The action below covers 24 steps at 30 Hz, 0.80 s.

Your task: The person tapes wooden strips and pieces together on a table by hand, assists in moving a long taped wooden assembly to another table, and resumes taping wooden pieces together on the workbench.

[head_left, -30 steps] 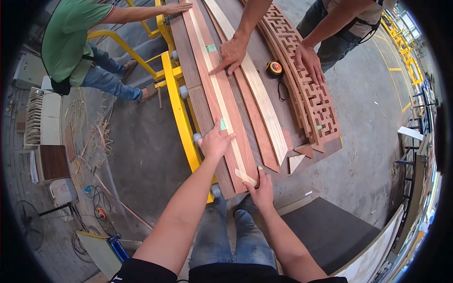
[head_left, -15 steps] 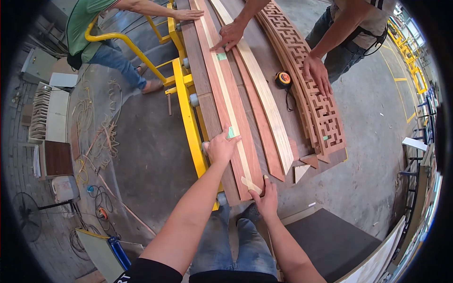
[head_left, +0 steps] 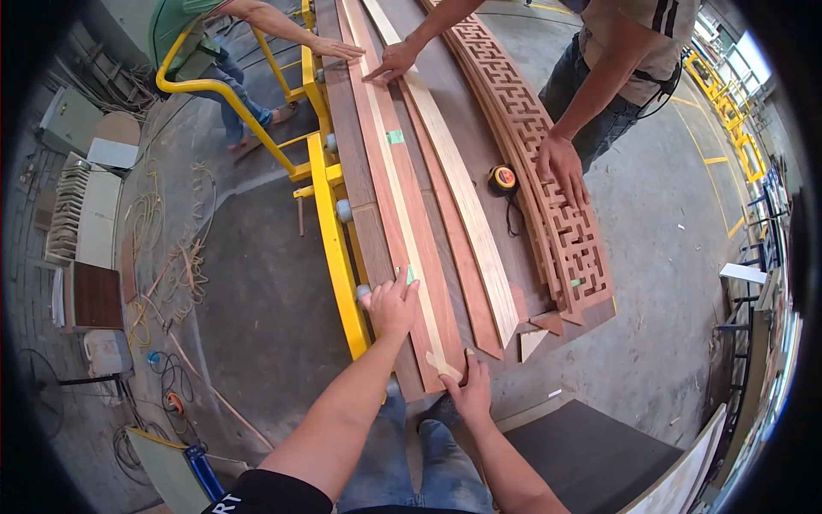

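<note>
A long laminated wood strip (head_left: 404,206), reddish with a pale band along its middle, lies on a brown board (head_left: 366,195). My left hand (head_left: 394,307) rests on the strip, its fingertips against a piece of green tape (head_left: 409,274). At the near end, my right hand (head_left: 471,390) grips the strip's corner, thumb on top by crossed pale tape (head_left: 437,363). Farther up is another green tape piece (head_left: 394,137). A co-worker's hand (head_left: 396,62) points at the strip beyond it, and another person's hand (head_left: 338,48) lies flat nearby.
Beside the strip lie a pale wood strip (head_left: 469,231), a reddish strip (head_left: 458,261), a tape measure (head_left: 503,180) and a fretwork panel (head_left: 575,244) under a co-worker's hand (head_left: 562,171). A yellow frame (head_left: 330,244) with rollers stands at left. Cables (head_left: 184,265) lie on the floor.
The view has shifted, so the strips sit lower. The co-worker's pointing hand has moved farther up the strip, away from the tape. The person at left has shifted back. My hands stay on the strip.
</note>
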Motion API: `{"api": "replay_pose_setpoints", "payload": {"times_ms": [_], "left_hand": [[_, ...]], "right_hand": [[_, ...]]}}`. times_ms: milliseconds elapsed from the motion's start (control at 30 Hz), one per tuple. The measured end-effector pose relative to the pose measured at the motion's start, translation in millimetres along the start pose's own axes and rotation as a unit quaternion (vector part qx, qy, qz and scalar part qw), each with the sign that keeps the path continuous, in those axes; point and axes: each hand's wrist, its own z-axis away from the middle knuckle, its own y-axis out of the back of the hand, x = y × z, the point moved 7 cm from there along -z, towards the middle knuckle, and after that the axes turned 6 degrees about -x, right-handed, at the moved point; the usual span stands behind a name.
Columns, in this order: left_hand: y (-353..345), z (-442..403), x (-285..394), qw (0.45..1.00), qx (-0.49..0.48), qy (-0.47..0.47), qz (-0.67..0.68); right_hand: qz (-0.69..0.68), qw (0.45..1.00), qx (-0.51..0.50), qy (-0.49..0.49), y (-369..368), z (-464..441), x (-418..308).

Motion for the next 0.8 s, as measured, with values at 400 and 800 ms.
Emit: {"api": "replay_pose_setpoints", "payload": {"times_ms": [400, 800], "left_hand": [[1, 2, -1, 1.000, -0.009, -0.002, 0.001], [-2, 1, -2, 1.000, -0.026, -0.010, -0.008]], "right_hand": [[0.003, 1.000, -0.016, -0.009, -4, -1, 2], [0.011, 0.998, -0.049, -0.048, -10, 1, 10]]}}
